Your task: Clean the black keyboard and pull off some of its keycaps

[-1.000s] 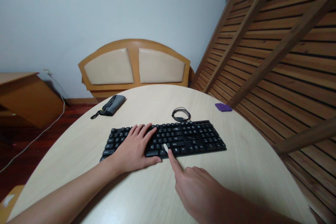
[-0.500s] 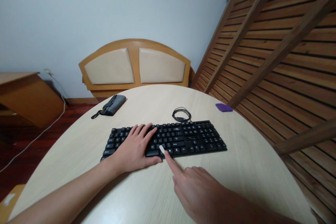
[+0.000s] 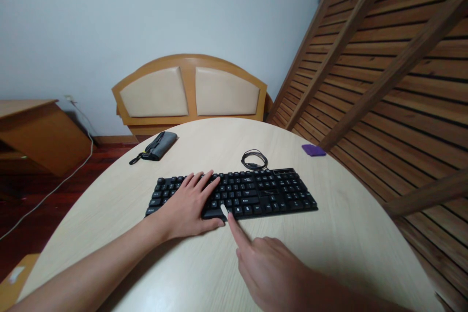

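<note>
A black keyboard (image 3: 252, 197) lies flat on the round pale table (image 3: 329, 253). My left hand (image 3: 188, 204) rests on its left half, fingers spread over the keys and thumb along the front edge. My right hand (image 3: 265, 258) is closed with its index finger stretched forward along a slim white tool, which looks like a toothbrush (image 3: 224, 210). Only the narrow white head shows past the fingertip; the handle is hidden by the hand. That head is at the bottom key row, just right of my left thumb.
Behind the keyboard lies a coiled black cable (image 3: 255, 159). A grey pouch (image 3: 163, 145) with a black loop sits at the back left, and a purple cloth (image 3: 313, 150) at the back right. A slatted wooden frame (image 3: 383, 83) leans along the right side.
The white head has shifted slightly left and toward me over the keys, together with my right hand. My left hand stays in place on the keyboard. The view has moved a little.
</note>
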`<control>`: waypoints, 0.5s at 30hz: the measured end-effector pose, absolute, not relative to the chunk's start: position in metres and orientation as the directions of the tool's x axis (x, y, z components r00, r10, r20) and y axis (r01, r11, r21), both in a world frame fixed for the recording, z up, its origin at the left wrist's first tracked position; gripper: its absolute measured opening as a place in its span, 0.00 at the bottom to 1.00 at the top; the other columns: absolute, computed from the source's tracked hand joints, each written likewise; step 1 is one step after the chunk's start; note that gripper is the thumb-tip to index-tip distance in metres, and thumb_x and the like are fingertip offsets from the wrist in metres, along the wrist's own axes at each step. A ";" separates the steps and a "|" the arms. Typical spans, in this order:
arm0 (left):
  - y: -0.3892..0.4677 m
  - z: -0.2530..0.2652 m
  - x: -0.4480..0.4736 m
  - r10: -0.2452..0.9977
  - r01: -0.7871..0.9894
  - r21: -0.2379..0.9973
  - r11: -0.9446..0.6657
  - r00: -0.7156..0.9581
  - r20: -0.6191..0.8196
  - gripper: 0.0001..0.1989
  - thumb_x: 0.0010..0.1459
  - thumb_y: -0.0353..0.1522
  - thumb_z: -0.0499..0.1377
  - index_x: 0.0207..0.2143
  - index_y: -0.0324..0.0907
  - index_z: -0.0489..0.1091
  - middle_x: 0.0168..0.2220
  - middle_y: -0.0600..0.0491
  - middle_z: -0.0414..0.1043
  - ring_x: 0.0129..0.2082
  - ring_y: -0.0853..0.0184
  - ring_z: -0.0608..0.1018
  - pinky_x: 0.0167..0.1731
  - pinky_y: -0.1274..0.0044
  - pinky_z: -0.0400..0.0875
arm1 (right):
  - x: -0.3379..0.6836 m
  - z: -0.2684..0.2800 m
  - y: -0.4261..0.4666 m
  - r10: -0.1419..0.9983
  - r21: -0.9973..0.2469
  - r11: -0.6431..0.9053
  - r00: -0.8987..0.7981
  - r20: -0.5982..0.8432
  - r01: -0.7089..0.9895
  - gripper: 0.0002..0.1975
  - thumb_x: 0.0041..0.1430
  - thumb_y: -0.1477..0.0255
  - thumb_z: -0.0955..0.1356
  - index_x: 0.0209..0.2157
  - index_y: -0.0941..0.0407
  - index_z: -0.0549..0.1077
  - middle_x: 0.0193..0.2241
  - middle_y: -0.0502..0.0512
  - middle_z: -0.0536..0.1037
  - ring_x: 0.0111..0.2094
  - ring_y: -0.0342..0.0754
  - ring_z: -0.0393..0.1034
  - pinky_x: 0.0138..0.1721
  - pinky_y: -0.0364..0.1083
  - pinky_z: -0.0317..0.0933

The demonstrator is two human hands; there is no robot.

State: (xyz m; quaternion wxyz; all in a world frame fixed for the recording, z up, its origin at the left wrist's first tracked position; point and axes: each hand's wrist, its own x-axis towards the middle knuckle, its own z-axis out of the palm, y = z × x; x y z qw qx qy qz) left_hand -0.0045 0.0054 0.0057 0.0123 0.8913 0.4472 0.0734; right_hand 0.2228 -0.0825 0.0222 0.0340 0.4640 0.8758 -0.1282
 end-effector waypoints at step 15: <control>0.005 0.007 -0.004 0.803 0.799 0.088 -0.595 0.589 0.086 0.52 0.56 0.64 0.53 0.71 0.40 0.51 0.71 0.38 0.48 0.68 0.39 0.56 0.65 0.49 0.51 | 0.221 0.034 -0.070 0.807 -0.214 0.494 -0.536 -0.248 0.843 0.32 0.68 0.76 0.55 0.71 0.67 0.45 0.32 0.64 0.82 0.32 0.54 0.77 0.32 0.49 0.61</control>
